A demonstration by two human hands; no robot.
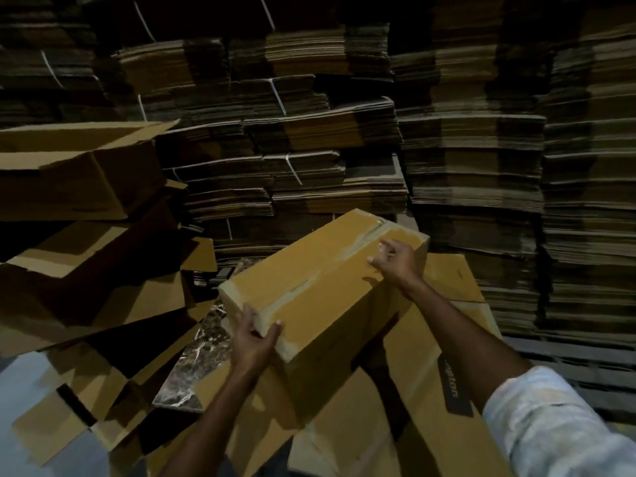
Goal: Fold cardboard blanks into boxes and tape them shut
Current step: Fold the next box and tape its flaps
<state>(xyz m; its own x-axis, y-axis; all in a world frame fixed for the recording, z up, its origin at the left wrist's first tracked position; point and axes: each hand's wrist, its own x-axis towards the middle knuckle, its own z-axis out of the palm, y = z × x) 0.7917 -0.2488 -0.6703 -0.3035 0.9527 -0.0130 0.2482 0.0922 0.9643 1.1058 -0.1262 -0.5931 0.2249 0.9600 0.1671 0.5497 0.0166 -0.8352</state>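
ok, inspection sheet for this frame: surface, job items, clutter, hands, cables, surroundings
Surface: marble-patterned slab, mostly covered by cardboard.
Job's things: taped box, tape along its top seam; flat blank lying under it.
Clutter: open folded boxes piled at left.
Grippers: left hand grips the box's near corner; right hand at its far end, fingers curled, grip unclear.
Cables: nothing seen.
Surroundings: strapped stacks of flat blanks behind; dim light.
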